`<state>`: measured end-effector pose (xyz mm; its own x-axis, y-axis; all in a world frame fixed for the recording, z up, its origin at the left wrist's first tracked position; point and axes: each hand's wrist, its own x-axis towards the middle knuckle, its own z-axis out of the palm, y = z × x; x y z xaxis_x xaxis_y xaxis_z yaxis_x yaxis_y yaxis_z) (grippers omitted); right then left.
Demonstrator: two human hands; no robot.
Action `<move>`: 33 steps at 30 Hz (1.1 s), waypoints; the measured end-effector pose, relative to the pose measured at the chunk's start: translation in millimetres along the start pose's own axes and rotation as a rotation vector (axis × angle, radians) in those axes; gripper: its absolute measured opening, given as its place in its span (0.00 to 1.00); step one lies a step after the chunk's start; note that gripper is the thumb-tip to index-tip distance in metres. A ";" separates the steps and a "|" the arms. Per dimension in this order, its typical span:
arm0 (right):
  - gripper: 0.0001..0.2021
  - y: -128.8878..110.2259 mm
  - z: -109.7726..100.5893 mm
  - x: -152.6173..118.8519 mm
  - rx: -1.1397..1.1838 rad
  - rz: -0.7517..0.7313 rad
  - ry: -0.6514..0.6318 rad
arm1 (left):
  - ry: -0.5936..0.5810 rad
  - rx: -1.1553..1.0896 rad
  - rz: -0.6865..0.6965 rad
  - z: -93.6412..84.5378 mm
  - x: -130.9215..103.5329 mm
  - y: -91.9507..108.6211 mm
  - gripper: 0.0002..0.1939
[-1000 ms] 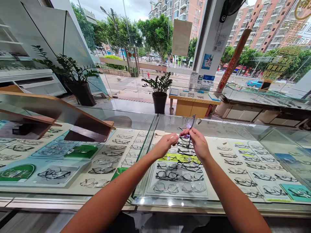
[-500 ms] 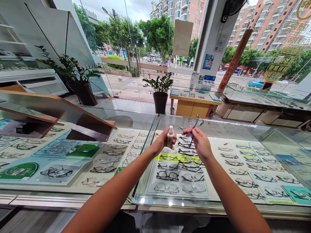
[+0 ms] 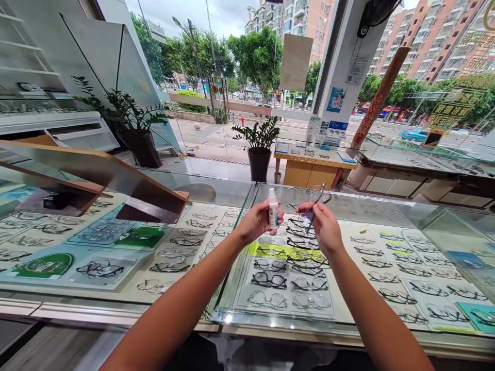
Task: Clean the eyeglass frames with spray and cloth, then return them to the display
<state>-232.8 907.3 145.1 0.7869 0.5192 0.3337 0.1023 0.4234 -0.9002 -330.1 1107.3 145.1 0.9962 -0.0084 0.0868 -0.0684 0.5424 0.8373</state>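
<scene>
From the head camera, with twelve o'clock straight ahead of the wearer, the left hand [image 3: 258, 221] is just past twelve, its fingers wrapped firmly round a small white spray bottle [image 3: 273, 211]. The bottle stands nearly upright, nozzle up, with a printed label; I can't tell what liquid is inside. Towards one o'clock, the right hand [image 3: 325, 229] has thumb and fingers pinched together on a pair of dark-framed eyeglasses [image 3: 321, 195], held just beside the bottle, above the counter.

Beneath both hands is a glass display case [image 3: 270, 318] with rows of spectacle frames [image 3: 268, 280] inside, some on a yellow-green strip [image 3: 255, 250]. Around ten o'clock, the neighbouring case holds more frames, one set on a green oval tray [image 3: 65, 264]. Beyond the counter, a black pot [image 3: 260, 164] at twelve contains a leafy plant [image 3: 257, 135]; another potted plant [image 3: 143, 150] stands at eleven.
</scene>
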 end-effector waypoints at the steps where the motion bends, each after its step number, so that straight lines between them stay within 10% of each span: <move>1: 0.11 -0.2 0.6 -0.5 0.009 0.010 0.002 | -0.001 0.016 0.014 1.5 0.2 -1.2 0.18; 21: 0.12 3.9 4.3 -4.8 -0.007 0.045 -0.037 | 0.259 0.405 0.270 -4.6 7.2 -4.2 0.27; 29: 0.14 8.3 2.0 -4.2 -0.043 0.050 -0.049 | 0.841 0.862 0.499 -94.2 11.2 30.5 0.20; 33: 0.14 9.5 1.7 -3.9 -0.040 0.051 -0.061 | 1.140 1.206 0.192 -138.9 9.9 34.2 0.20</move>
<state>-236.0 910.6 135.7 0.7535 0.5840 0.3020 0.0879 0.3657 -0.9266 -315.1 1242.4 99.7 0.4581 0.8458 0.2736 0.3540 -0.4559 0.8166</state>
